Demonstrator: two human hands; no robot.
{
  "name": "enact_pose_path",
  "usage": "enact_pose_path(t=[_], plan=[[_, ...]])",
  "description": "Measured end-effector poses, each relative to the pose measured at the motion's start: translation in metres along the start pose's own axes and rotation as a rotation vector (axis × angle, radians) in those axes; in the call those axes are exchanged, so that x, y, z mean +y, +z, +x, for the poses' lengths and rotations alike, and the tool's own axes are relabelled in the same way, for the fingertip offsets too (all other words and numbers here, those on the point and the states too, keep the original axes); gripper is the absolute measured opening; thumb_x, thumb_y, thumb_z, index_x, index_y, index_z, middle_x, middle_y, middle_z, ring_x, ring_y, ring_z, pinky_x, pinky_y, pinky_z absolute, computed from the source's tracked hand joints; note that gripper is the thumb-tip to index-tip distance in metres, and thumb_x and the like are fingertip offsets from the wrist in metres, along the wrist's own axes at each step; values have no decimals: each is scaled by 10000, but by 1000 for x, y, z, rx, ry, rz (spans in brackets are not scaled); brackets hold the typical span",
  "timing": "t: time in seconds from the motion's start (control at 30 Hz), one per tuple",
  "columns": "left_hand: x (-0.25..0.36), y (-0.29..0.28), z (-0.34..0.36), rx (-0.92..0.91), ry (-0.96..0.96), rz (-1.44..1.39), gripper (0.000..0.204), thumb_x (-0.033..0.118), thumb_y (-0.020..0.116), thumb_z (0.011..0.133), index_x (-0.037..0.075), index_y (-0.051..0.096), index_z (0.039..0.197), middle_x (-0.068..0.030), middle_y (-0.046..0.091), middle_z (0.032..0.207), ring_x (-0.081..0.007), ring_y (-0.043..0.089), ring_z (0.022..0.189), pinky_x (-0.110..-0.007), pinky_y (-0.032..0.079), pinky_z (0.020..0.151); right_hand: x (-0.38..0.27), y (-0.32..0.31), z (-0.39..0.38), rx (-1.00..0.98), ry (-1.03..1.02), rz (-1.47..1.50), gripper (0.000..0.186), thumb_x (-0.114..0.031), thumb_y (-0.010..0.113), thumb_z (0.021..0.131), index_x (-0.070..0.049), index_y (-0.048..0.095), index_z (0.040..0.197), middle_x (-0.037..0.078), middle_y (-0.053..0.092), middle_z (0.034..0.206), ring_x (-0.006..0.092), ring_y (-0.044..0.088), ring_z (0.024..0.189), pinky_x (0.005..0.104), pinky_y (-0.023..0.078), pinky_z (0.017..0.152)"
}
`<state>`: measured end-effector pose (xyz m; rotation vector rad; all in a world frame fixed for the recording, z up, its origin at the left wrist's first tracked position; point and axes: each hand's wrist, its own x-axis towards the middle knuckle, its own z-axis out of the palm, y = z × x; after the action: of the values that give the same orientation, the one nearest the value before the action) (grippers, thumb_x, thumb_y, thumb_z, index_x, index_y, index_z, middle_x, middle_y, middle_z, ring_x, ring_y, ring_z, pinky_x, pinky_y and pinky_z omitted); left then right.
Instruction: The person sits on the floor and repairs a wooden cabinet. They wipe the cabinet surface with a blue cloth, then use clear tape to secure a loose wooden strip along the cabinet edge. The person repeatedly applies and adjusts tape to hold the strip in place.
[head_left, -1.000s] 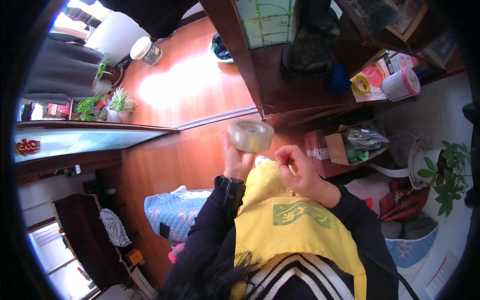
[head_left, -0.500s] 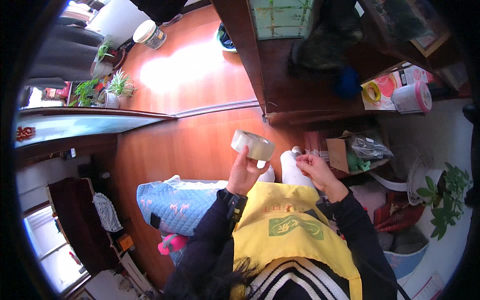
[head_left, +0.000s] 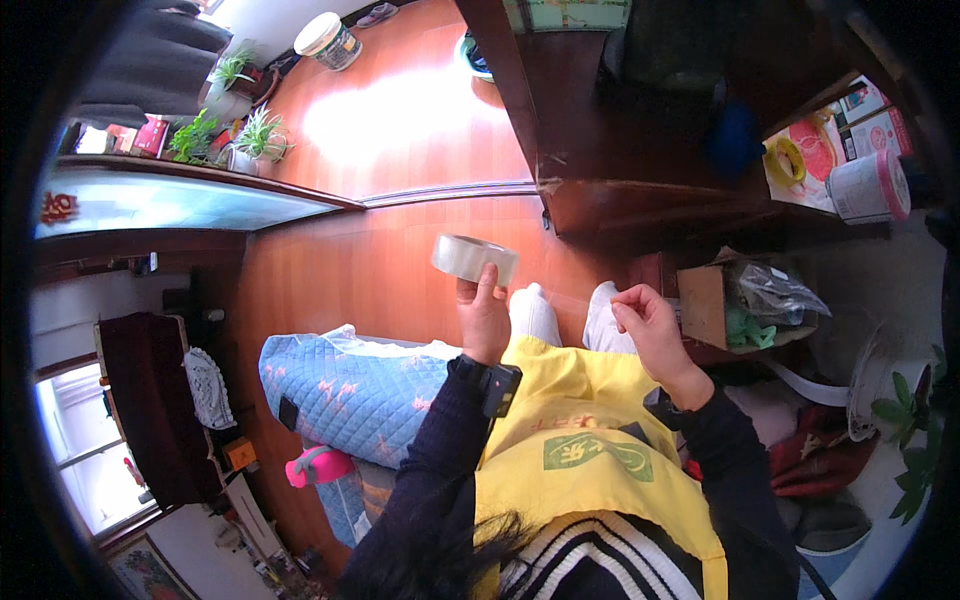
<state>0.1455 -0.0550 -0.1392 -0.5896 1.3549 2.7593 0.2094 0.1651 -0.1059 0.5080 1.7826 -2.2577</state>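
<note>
A wide roll of clear packing tape (head_left: 462, 258) is in my left hand (head_left: 484, 325), its thumb pressed against the roll's side and the other fingers partly hidden. To the right, my right hand (head_left: 650, 335) has thumb and forefinger pinched together at the loose end of the tape. A faint see-through strip seems to run between the two hands, above my white-clad feet. Over my lap lies a yellow apron (head_left: 600, 410) with a green printed patch.
Left of my legs is a blue quilted cover (head_left: 350, 385). An open cardboard box (head_left: 703, 305) with plastic bags stands at the right. A yellow tape roll (head_left: 785, 162) and a white tub (head_left: 868, 190) sit farther right. Potted plants (head_left: 262, 135) stand beyond the sliding door.
My left hand has moved left with the tape roll, and the gap between my hands has widened. The right hand stays pinched. The whole view has shifted slightly.
</note>
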Motion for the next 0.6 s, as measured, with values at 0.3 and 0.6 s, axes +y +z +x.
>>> enact_pose_path(t=[0.3,0.6], plan=[[-33,-37,-33,-142,178,177,355,14,632,868,44,523,1205,-44,591,1156,-144,561,1050,-283,442,915,-14,25,-68,-177,-244,-138,18,-33,535,869,-39,542,884,-24,547,820,31,493,727,179,414,665],[-60,-75,-82,-366,-732,-9,261,268,634,871,145,558,1088,8,583,1056,-145,535,973,-315,430,817,-30,45,-85,-317,-321,-265,34,-31,484,867,-26,517,874,17,553,821,76,570,775,214,485,699]])
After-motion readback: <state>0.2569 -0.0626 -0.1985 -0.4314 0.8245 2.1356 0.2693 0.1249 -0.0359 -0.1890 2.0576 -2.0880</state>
